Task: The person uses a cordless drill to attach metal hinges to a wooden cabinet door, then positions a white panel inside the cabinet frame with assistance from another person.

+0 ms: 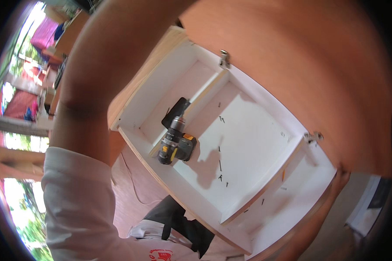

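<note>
A wooden cabinet carcass (246,205) with a white interior lies open side up before me, split by two dividers. Along its far right edge, two metal hinges (224,59) meet a large brown panel (274,48). My left arm arches over the left side and leaves at the top; its hand is out of the picture. At the carcass's right corner, my right hand (342,175) closes on the edge of the brown panel, fingers partly hidden. A black and yellow cordless drill (173,141) rests across the left divider, beside a flat black object (175,113).
Several dark screws (220,165) lie scattered in the middle compartment, some more in the right one. A small orange stick (283,175) lies by the right divider. A thin cable (133,185) runs over the floor at lower left. Shelves and hanging cloths stand far left.
</note>
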Demonstrator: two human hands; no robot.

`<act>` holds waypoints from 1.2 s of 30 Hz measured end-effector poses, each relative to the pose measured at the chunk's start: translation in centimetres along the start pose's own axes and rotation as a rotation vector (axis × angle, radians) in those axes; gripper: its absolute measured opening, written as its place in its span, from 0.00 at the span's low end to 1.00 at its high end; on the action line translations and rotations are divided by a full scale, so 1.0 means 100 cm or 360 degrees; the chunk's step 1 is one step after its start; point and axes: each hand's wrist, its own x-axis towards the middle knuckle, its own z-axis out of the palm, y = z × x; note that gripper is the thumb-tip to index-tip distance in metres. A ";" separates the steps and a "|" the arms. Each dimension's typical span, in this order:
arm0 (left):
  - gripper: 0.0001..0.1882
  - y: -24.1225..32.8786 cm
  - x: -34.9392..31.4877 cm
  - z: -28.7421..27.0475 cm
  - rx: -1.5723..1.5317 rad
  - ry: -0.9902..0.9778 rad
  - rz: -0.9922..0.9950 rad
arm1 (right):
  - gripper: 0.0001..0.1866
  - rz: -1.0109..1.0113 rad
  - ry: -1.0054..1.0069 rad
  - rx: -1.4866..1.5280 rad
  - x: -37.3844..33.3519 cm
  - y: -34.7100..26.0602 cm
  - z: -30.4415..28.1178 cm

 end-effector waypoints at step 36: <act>0.32 -0.313 -0.279 0.093 -0.2262 0.0310 -0.2138 | 0.27 0.0249 0.0114 -0.0130 -0.001 -0.070 0.038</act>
